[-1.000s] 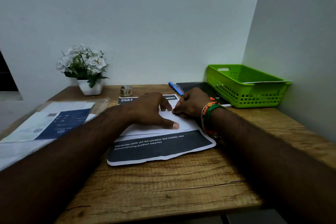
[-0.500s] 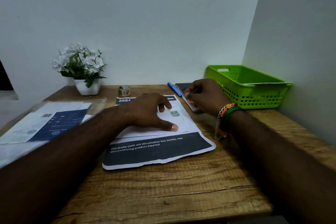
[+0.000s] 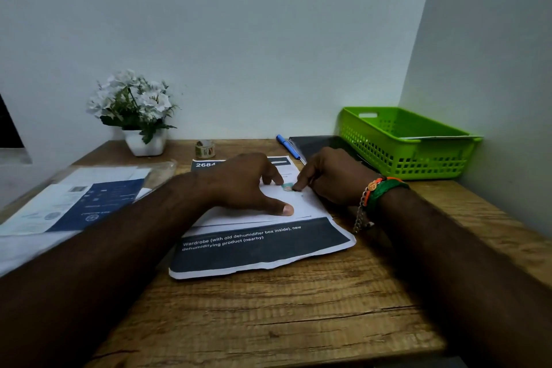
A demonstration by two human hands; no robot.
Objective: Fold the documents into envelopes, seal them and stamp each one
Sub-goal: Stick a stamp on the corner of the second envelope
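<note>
- I see a worn wooden desk (image 3: 268,317) set in a corner of pale walls, filling the lower frame.
- At centre, a white paper envelope (image 3: 298,207) lies on a printed sheet with dark bands (image 3: 260,251).
- My left hand (image 3: 245,185) presses flat on the envelope, fingers spread, gripping nothing.
- My right hand (image 3: 331,176) is curled, its forefinger pushing down on a small greenish stamp (image 3: 287,187) on the envelope.
- Right of centre sits a lime-green plastic basket (image 3: 400,155); a blue pen (image 3: 288,146) lies just beside its left end.
- At left, more printed documents (image 3: 80,203) lie below a white-flowered pot plant (image 3: 137,110).
</note>
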